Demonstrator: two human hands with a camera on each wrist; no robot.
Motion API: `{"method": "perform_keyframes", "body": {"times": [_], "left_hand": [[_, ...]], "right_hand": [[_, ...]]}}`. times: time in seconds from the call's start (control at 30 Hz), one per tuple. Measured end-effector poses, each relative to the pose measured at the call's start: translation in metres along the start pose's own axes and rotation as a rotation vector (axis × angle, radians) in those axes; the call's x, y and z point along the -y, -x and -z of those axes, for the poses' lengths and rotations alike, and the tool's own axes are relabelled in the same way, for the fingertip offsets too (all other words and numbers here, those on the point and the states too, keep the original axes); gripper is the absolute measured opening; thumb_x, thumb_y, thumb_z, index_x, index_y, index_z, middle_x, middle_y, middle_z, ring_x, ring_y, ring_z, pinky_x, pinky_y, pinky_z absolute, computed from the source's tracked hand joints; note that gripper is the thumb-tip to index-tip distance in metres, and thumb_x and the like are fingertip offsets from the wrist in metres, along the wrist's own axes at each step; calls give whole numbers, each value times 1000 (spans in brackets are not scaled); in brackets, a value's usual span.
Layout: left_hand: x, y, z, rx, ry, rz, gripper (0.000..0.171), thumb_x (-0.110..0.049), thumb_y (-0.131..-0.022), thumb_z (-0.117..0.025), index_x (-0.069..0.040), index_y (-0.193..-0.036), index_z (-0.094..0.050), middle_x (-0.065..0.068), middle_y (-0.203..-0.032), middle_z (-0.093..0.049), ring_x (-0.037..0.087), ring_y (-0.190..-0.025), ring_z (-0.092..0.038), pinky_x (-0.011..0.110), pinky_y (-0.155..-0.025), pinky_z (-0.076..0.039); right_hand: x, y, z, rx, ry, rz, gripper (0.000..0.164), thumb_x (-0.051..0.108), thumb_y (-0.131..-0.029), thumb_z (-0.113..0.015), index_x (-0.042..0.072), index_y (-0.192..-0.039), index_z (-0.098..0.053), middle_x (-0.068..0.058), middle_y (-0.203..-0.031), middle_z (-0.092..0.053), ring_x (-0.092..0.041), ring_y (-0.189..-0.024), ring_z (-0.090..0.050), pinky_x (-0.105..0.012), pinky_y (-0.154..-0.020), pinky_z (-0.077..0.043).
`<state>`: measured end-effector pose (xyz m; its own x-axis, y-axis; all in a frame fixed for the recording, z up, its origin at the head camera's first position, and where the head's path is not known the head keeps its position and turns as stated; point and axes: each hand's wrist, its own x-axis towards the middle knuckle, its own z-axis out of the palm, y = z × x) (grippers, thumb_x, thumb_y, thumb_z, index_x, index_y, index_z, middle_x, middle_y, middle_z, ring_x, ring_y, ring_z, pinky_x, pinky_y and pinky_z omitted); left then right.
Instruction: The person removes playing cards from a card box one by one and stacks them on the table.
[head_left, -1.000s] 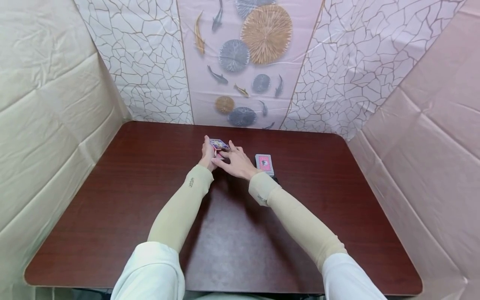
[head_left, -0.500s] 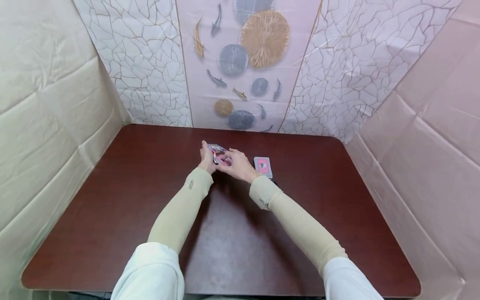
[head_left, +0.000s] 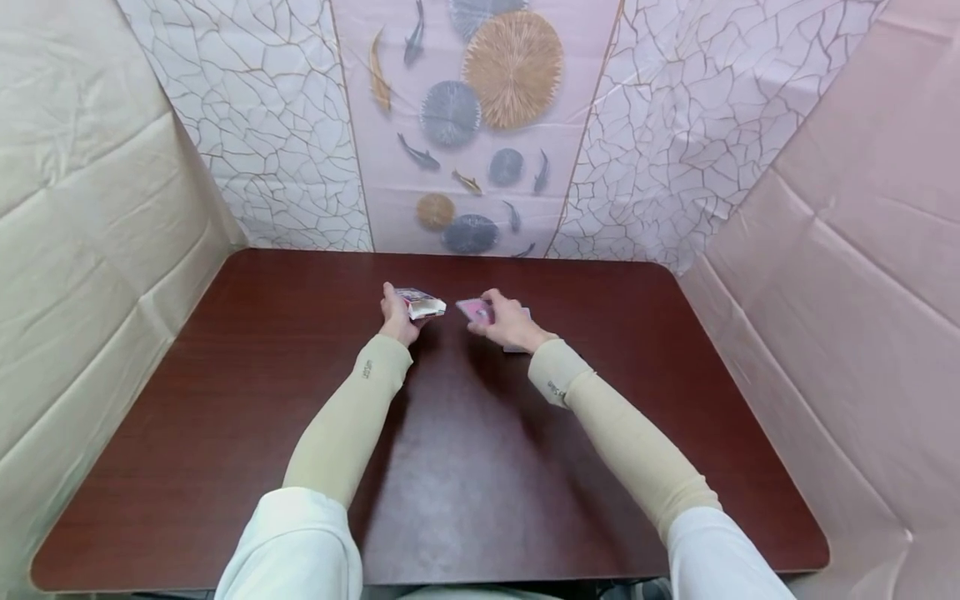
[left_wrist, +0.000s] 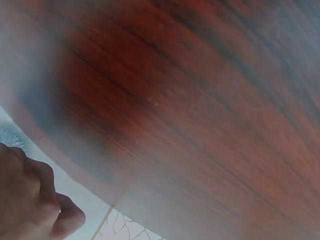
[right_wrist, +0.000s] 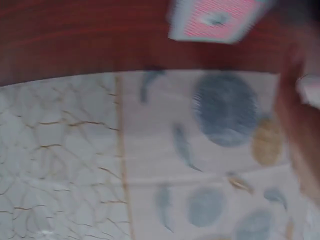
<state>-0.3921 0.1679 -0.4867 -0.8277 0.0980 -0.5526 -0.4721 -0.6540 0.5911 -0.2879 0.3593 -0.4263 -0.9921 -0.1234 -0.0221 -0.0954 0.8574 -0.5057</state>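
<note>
My left hand (head_left: 400, 322) grips a small card box (head_left: 424, 307), its white inside showing at the end that faces right. In the left wrist view only the knuckles of that hand (left_wrist: 30, 197) show; the box is hidden there. My right hand (head_left: 512, 323) pinches pink-backed playing cards (head_left: 475, 311), apart from the box and to its right. Behind and below that hand lies another deck of cards (head_left: 516, 349), mostly covered in the head view. Its pink back is plainer in the right wrist view, where this deck (right_wrist: 217, 19) rests on the table.
The dark red wooden table (head_left: 225, 433) has rounded corners. A patterned cloth (head_left: 450, 167) hangs behind its far edge, and pale padded sheets (head_left: 840, 250) stand at both sides.
My right hand has drawn the pink-backed cards away from the box and moved right, partly over the deck on the table. The left hand still holds the box, its end now uncovered.
</note>
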Motion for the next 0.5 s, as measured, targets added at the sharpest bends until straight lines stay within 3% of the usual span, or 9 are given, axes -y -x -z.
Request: {"method": "perform_keyframes", "body": {"times": [0.1,0.2,0.27,0.37,0.5], "left_hand": [[-11,36,-6,44,-4,36,61,-58,-101,-20,-23,-151,-19,11,-141,-48,24,-123,-56,42,-107,-44],[-15,53,-7,92,-11,54,63,-53,-102,-21,-13,-151,-22,14,-144,-45,26,-128,-53,42,-108,-43],[-15,53,-7,113,-5,68,65,-53,-103,-22,-9,-150,-24,15,-147,-42,28,-132,-49,43,-110,-41],[-12,40,-5,139,11,101,67,-54,-102,-24,-7,-150,-25,17,-149,-40,31,-134,-47,46,-112,-38],[-10,32,-6,148,15,121,68,-55,-101,-28,-8,-150,-27,17,-147,-42,32,-126,-52,48,-112,-37]], "right_hand": [[-21,-3,-4,-153,95,-115,59,42,-91,-61,4,-131,-42,-19,-109,-56,-34,-99,-55,-47,-84,-49],[-40,-4,-14,-246,204,-201,57,46,-92,-56,3,-126,-43,-21,-109,-53,-37,-103,-51,-51,-83,-49],[-50,-4,-22,-282,262,-225,56,47,-93,-55,1,-123,-44,-23,-110,-53,-39,-105,-50,-52,-84,-48],[-58,-3,-32,-320,312,-231,54,47,-92,-56,0,-118,-46,-25,-109,-54,-41,-103,-51,-53,-82,-49],[-60,-2,-38,-337,351,-237,54,48,-92,-56,0,-115,-48,-24,-107,-56,-40,-102,-53,-53,-81,-49]]}}
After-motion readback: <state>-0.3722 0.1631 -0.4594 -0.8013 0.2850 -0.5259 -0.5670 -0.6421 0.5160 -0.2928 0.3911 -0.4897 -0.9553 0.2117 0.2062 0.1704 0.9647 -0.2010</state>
